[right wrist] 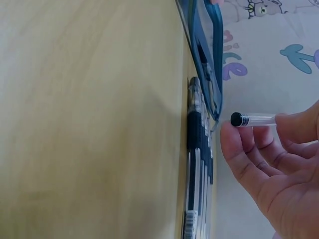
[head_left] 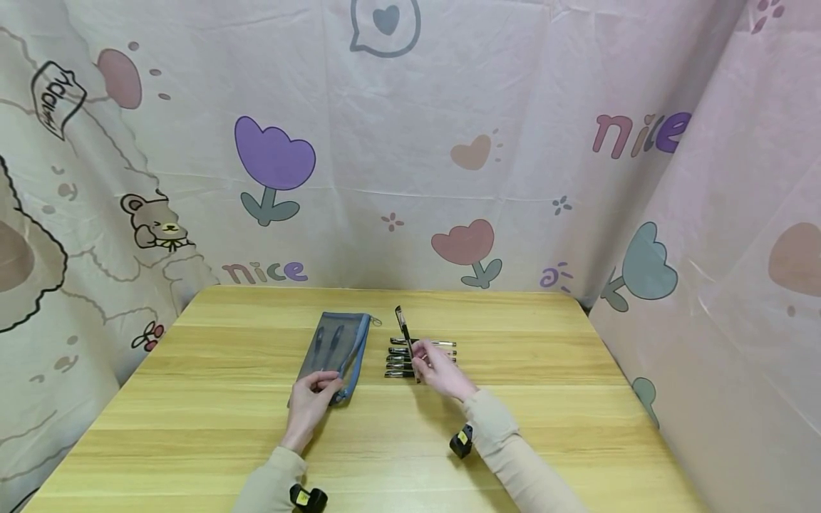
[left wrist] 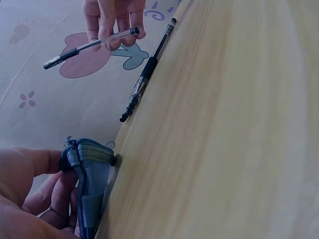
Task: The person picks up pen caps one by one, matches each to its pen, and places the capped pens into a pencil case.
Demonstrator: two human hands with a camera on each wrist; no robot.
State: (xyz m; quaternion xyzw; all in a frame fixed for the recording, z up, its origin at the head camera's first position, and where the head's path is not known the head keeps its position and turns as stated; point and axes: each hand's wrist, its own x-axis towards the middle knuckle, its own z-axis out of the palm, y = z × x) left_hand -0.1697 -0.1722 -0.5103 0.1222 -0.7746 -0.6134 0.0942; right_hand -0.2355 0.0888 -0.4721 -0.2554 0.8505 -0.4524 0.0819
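A grey-blue mesh zip pouch (head_left: pixel 348 333) lies on the table with dark pens (head_left: pixel 333 345) showing through its mesh. My left hand (head_left: pixel 311 402) pinches the near edge of its opening; in the left wrist view the thumb and fingers (left wrist: pixel 47 162) grip the blue fabric (left wrist: pixel 92 184) and the opening stands apart. To the right, my right hand (head_left: pixel 442 370) holds a black-and-clear gel pen (head_left: pixel 404 326) above the other pens, capped end pointing away. The right wrist view shows the pen's clear barrel (right wrist: pixel 260 119) between thumb and fingers.
Several like pens (head_left: pixel 399 366) lie side by side in a row, right of the pouch. A small zipper pull ring (head_left: pixel 376 321) sticks out from the pouch's far corner. Behind the wooden table (head_left: pixel 513 335) hangs a printed curtain (head_left: pixel 385 142), which also covers both sides.
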